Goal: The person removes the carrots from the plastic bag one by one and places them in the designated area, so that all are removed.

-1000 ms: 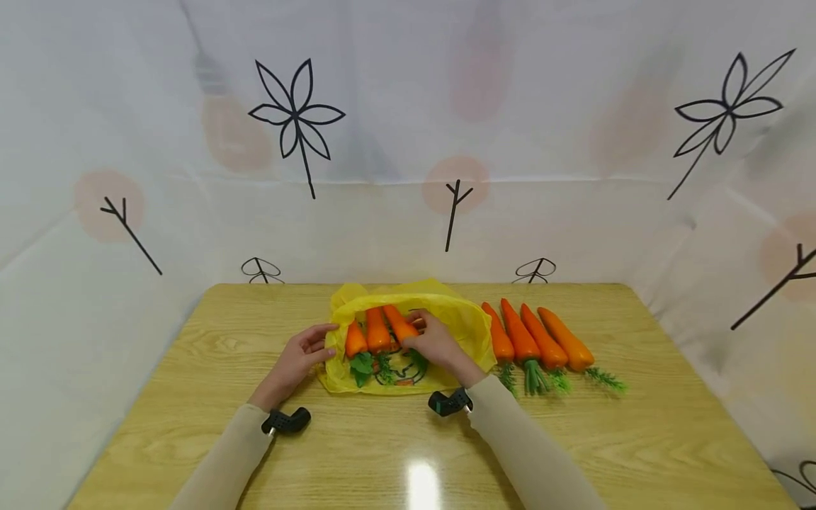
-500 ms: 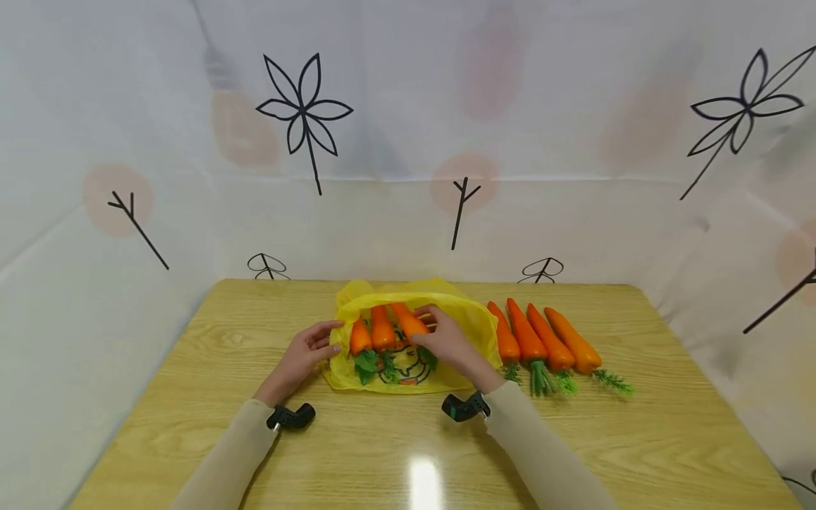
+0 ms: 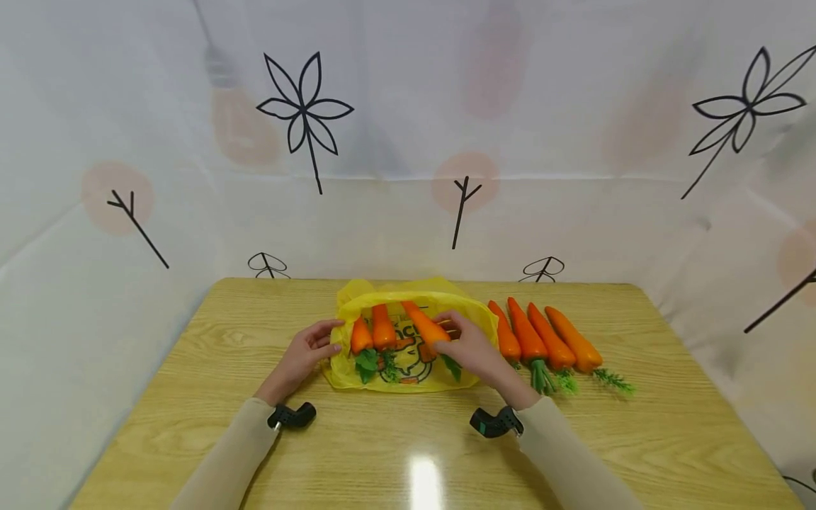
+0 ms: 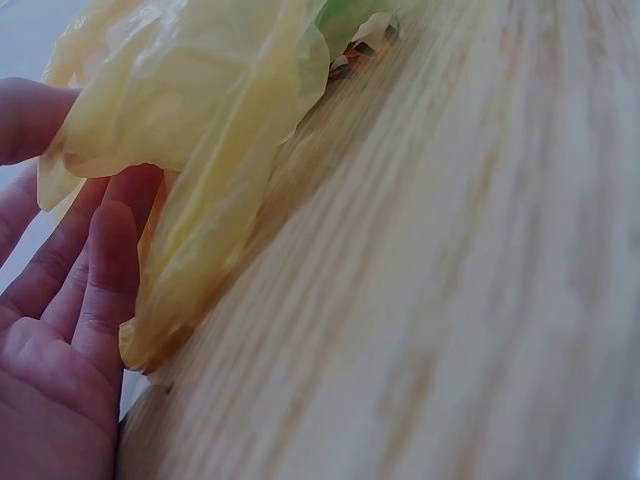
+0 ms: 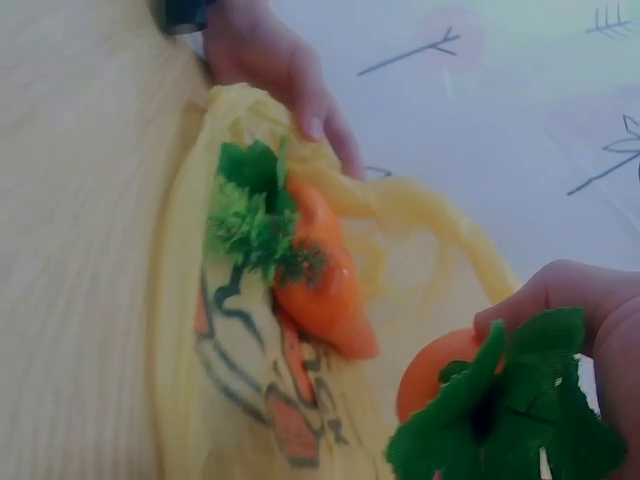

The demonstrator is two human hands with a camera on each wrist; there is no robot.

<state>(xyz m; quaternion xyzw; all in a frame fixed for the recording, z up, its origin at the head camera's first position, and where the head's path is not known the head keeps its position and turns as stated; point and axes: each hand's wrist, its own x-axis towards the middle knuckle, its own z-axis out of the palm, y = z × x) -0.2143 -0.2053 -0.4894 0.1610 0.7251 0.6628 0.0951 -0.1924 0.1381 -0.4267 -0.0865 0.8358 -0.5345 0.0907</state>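
Note:
A yellow plastic bag (image 3: 376, 385) with a printed cartoon lies with its mouth spread wide. My left hand (image 3: 306, 360) holds the bag's left edge; in the left wrist view the thin yellow film (image 4: 205, 190) runs between its thumb and fingers. My right hand (image 3: 477, 348) grips a carrot (image 3: 422, 322) by its thick end, inside the bag's mouth. Green leaves (image 5: 510, 410) of that carrot show up close in the right wrist view. Two other carrots, one (image 3: 360, 336) at the left and one (image 3: 383, 329) beside it, lie in the bag with their leaves towards me.
Several carrots (image 3: 529, 336) lie side by side on the wooden table (image 3: 357, 453), right of the bag, green tops towards me. A white patterned cloth (image 3: 395, 227) hangs behind the table and along its sides.
My right hand has moved right with the carrot, away from the other two in the bag, uncovering more of the print. My left hand stays at the bag's left edge.

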